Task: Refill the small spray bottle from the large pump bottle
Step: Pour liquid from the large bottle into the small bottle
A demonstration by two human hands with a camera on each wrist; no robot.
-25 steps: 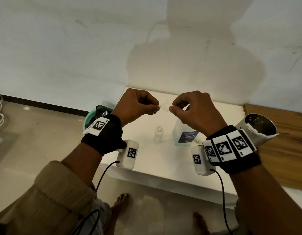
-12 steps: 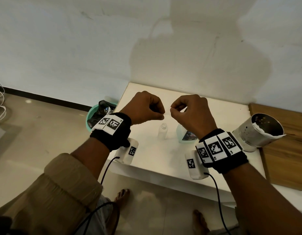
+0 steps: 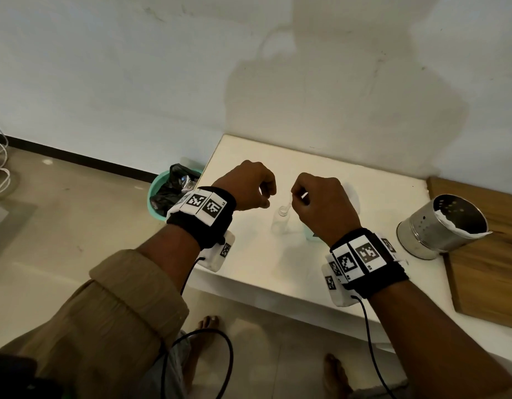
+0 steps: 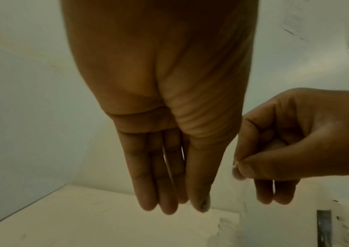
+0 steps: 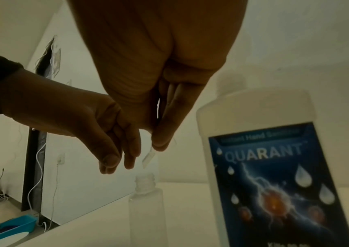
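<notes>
Right hand (image 3: pixel 321 205) pinches small clear piece (image 5: pixel 148 158) between thumb and fingertips, just above open neck of small spray bottle (image 3: pixel 281 223); what piece is, cannot tell. Left hand (image 3: pixel 249 188) loosely curled, holds nothing, hovers just left of bottle. Small spray bottle: clear, slim, uncapped, threaded neck, upright on white table (image 3: pixel 263 272), looks empty. Large bottle (image 5: pixel 275 175): translucent white, blue "QUARANT" label with lightning and droplets, upright just right of small one. Steel cup (image 3: pixel 442 226) far right, on wooden board (image 3: pixel 485 283).
</notes>
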